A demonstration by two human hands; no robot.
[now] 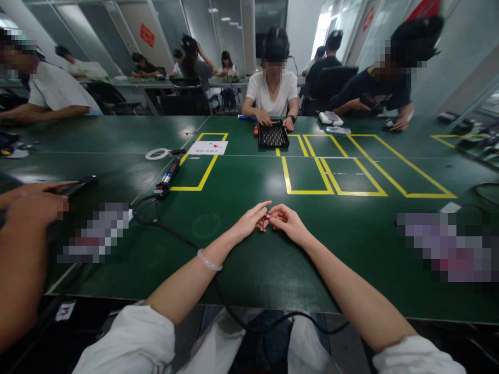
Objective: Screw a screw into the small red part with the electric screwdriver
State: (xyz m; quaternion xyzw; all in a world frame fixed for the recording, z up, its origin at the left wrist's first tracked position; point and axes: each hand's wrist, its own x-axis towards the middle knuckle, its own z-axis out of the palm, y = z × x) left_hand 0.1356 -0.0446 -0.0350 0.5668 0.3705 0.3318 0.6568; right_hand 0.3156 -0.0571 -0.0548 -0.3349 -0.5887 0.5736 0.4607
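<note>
My left hand (pixel 252 221) and my right hand (pixel 287 221) meet just above the green table (pixel 241 270), near the middle of the view. Between their fingertips is a small orange and pale piece (pixel 270 215), too small and too covered to name. The right thumb and fingers pinch it from the right. On the left, the thumb and lower fingers close about it while the upper fingers stretch forward. A pale bangle (pixel 209 261) circles my left wrist.
A black cable (pixel 183 236) runs from a dark cylindrical tool (pixel 168 176) across the table and over its front edge. Yellow tape outlines (pixel 310 192) mark the far side. Opposite, a person handles a black tray (pixel 273 136). Another person's arm (pixel 27 218) reaches in from the left.
</note>
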